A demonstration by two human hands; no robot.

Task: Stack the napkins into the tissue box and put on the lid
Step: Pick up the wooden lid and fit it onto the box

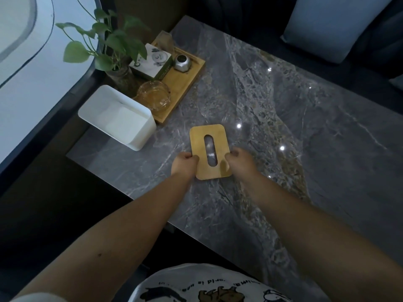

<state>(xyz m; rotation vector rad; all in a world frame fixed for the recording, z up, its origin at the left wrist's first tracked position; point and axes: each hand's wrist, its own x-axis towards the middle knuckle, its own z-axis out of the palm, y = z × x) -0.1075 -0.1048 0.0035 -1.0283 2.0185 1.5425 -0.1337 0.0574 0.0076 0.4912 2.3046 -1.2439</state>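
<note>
Holding: both hands grasp the lid [209,151] by its near long edges, the left hand [183,165] on one side and the right hand [239,162] on the other, fingers curled round the rim.
Grip state: each grip is clenched on the lid; neither is released.
Step in hand: napkins [122,118] already lie inside the tissue box [118,118], so by my reading the stacking is done and the lid is being carried over.
Lid place: right of the tissue box, well apart from it, over the tabletop [272,110]; whether it hangs just above or touches the tabletop I cannot tell.
Next move: likely a swing leftward to the tissue box, matching the lid's long side to the opening, then lowering it level so it seats on the rim.
Lid make: flat pale wood, rounded corners, an oval slot through its middle.
Tissue box make: smooth white plastic, rounded, open-topped.
Napkins: white, soft, folded flat.
Tabletop make: glossy grey veined stone.
Beyond the tissue box: a wooden tray [185,83] just behind it.
</note>
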